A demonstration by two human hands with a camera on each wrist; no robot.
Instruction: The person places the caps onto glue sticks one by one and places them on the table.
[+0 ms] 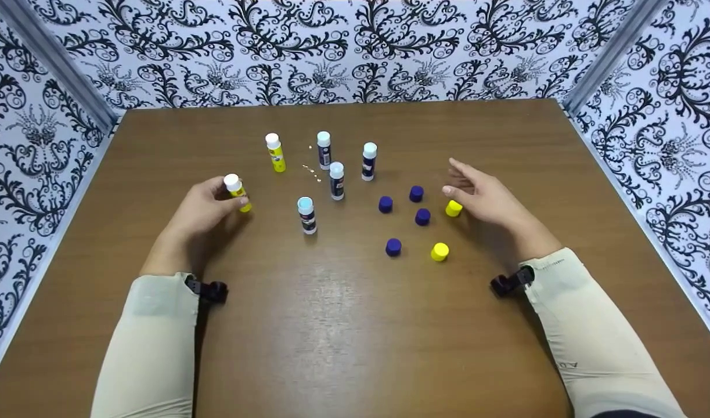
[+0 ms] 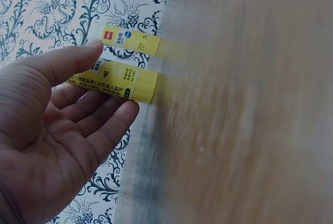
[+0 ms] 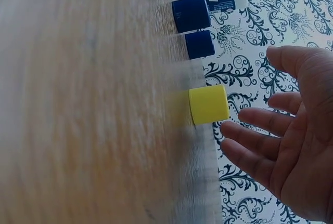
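Note:
My left hand (image 1: 206, 203) holds an uncapped yellow glue stick (image 2: 140, 86) with a white top, thumb on one side and fingers round the other. It stands nearly upright at the table's left. Another yellow glue stick (image 1: 277, 157) stands just beyond it. My right hand (image 1: 485, 194) hangs with loosely extended fingers beside a yellow cap (image 3: 208, 104), holding nothing. The fingertips come close to that cap in the right wrist view. A second yellow cap (image 1: 440, 252) sits nearer the front.
Several dark blue glue sticks (image 1: 337, 184) with pale tops stand in the middle of the brown table (image 1: 331, 325). To their right are several dark blue caps (image 1: 422, 217). Small pale crumbs (image 1: 311, 170) lie among the sticks. Patterned walls (image 1: 355, 52) border the back and sides.

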